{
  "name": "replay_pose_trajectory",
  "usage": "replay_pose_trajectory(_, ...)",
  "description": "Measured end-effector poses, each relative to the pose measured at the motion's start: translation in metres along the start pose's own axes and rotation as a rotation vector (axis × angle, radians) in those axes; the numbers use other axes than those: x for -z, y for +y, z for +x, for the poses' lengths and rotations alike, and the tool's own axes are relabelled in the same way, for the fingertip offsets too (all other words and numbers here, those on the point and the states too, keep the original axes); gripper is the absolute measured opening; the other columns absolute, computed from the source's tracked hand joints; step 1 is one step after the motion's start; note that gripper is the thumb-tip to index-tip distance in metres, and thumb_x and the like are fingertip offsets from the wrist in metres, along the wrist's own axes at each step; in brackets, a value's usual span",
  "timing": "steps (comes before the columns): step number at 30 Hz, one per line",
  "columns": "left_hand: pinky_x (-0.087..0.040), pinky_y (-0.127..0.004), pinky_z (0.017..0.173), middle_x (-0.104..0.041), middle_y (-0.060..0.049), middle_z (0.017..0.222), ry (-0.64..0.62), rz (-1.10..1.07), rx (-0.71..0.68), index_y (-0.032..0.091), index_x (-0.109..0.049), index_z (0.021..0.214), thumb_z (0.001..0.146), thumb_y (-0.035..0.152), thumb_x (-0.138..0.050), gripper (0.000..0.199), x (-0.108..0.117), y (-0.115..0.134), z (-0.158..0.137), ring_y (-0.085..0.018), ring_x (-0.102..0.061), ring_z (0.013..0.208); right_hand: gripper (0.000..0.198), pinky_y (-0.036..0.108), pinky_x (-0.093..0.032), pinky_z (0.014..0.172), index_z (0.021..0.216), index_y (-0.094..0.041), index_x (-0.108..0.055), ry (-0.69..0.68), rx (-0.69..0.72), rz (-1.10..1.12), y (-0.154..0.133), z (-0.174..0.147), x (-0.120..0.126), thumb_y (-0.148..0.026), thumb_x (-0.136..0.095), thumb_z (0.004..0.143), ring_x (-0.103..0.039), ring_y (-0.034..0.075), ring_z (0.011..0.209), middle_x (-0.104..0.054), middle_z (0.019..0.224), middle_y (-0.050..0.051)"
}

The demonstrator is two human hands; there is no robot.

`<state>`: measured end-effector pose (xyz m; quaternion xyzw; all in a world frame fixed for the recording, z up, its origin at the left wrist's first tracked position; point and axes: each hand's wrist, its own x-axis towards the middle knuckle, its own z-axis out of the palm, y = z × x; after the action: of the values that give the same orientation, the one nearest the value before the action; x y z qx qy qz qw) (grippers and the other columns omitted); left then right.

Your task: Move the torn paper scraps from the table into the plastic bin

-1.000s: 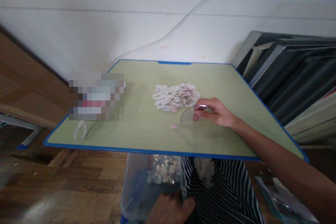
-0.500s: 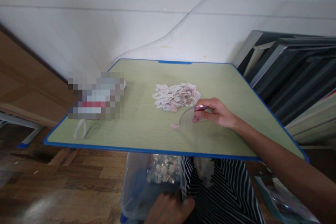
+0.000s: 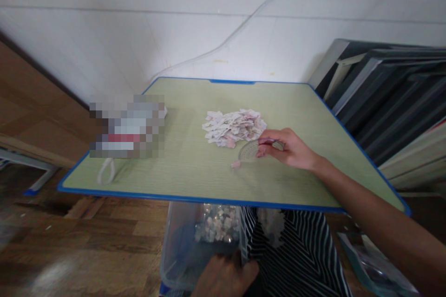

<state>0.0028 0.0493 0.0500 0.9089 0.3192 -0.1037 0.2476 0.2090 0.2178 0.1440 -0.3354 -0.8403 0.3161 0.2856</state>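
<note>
My right hand (image 3: 289, 148) is closed in a pinch on a clear protractor (image 3: 249, 149), held tilted above the table. Close to the protractor's left end is a small pinkish paper scrap (image 3: 236, 164); whether they touch I cannot tell. Just beyond the hand lies a heap of small pale paper slips (image 3: 233, 126) with pink marks. Down at the lower edge of the view, my left hand (image 3: 226, 276) is closed around the rim of a clear plastic bin (image 3: 179, 246). Its fingertips are partly hidden.
The pale green table (image 3: 181, 171) has a blue edge and stands by a white wall. A blurred-out item (image 3: 128, 127) with a white strap loop (image 3: 106, 171) lies at left. Dark panels (image 3: 383, 79) lean at right. Small bagged pieces (image 3: 218, 222) are inside the bin.
The paper scrap has shifted slightly right and turned beside the protractor. The protractor's tilt has changed a little in my right hand. My left hand stays in place.
</note>
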Motion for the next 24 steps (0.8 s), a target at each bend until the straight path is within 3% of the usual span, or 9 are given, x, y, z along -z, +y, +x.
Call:
replay_pose_trajectory(4,-0.046,-0.026,0.057,-0.063,-0.007,0.086,-0.022,-0.011,-0.009,0.020,-0.049,0.100,0.082,0.015,-0.051,0.019,0.0038,0.0000,0.0004,-0.021,-0.061,0.073,0.009,0.020,-0.044,0.054,0.070,-0.015,-0.052,-0.027,0.011,-0.054,-0.0011,-0.0018,0.0034,-0.018,-0.051,0.079,-0.060,0.010,0.059,-0.061,0.062,0.001)
replay_pose_trajectory(10,-0.047,-0.027,0.058,-0.063,-0.008,0.088,-0.084,0.021,-0.006,0.020,-0.049,0.103,0.083,0.015,-0.048,0.020,0.0089,0.0003,0.0012,-0.022,-0.061,0.074,0.007,0.020,-0.042,0.052,0.070,-0.015,-0.053,0.075,0.088,-0.197,-0.0026,-0.0025,0.0032,-0.017,-0.053,0.076,-0.057,0.010,0.057,-0.061,0.062,0.001)
replay_pose_trajectory(15,-0.048,-0.029,0.060,-0.063,-0.009,0.090,-0.060,0.008,0.003,0.019,-0.048,0.105,0.083,0.012,-0.049,0.023,0.0077,0.0003,0.0018,-0.023,-0.061,0.076,0.009,0.020,-0.042,0.052,0.069,-0.015,-0.052,0.123,0.082,-0.123,-0.0041,-0.0036,0.0067,-0.017,-0.052,0.078,-0.058,0.009,0.055,-0.060,0.060,0.001)
replay_pose_trajectory(24,-0.048,-0.030,0.059,-0.063,-0.009,0.088,-0.034,-0.027,-0.007,0.018,-0.050,0.101,0.081,0.013,-0.050,0.020,0.0050,0.0004,0.0005,-0.024,-0.061,0.075,0.011,0.019,-0.040,0.049,0.066,-0.014,-0.051,0.033,0.037,-0.133,-0.0020,-0.0041,0.0089,-0.016,-0.051,0.077,-0.056,0.009,0.051,-0.059,0.056,0.001)
